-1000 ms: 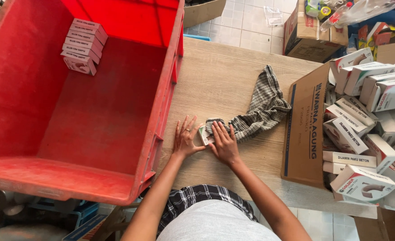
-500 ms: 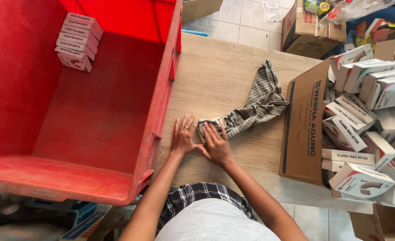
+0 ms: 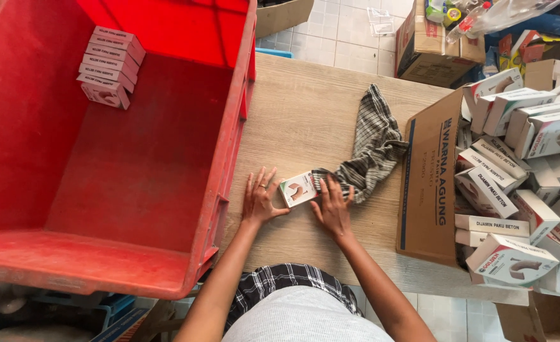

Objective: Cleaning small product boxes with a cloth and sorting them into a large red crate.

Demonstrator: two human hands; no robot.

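Note:
A small white box (image 3: pixel 298 189) lies flat on the wooden table (image 3: pixel 305 114) between my hands. My left hand (image 3: pixel 261 197) rests on the table with fingers spread, its thumb side against the box's left edge. My right hand (image 3: pixel 332 204) presses flat on the near end of a grey checked cloth (image 3: pixel 369 149), just right of the box. The cloth trails away toward the far right.
A big red crate (image 3: pixel 90 152) fills the left, with a short row of small boxes (image 3: pixel 109 63) in its far corner. An open cardboard carton (image 3: pixel 429 183) with several white boxes (image 3: pixel 514 164) lies on the right. More cartons stand on the tiled floor beyond.
My right hand slid the cloth to the right, off the small box, so the box's top face is now uncovered. My left hand stayed in place beside it.

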